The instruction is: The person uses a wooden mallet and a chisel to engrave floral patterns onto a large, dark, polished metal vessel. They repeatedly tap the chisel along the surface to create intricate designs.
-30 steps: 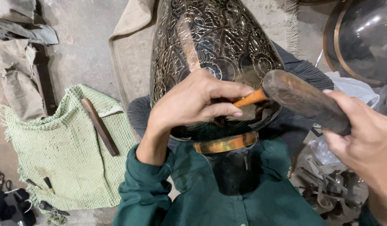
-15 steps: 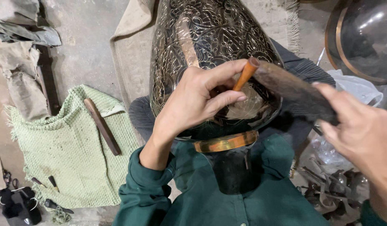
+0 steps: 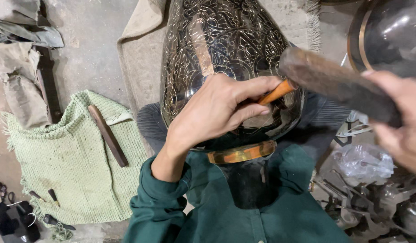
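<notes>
A large dark metal vase (image 3: 217, 40) engraved with fine floral patterns rests in my lap, its brass neck ring (image 3: 241, 153) toward me. My left hand (image 3: 212, 112) lies on the vase's belly and pinches a small orange-handled chisel (image 3: 275, 93) against the metal. My right hand (image 3: 399, 121) grips a thick dark wooden mallet (image 3: 334, 83), whose end touches the chisel's top.
A green knitted cloth (image 3: 72, 171) lies on the floor at left with a wooden stick (image 3: 108, 135) and small tools on it. Crumpled rags (image 3: 18, 58) lie at far left. Another dark round vessel (image 3: 388, 36) sits top right; plastic and metal clutter (image 3: 365, 189) at lower right.
The mallet has swung back and come down onto the chisel's top. My left hand shifted slightly on the vase while keeping hold of the chisel.
</notes>
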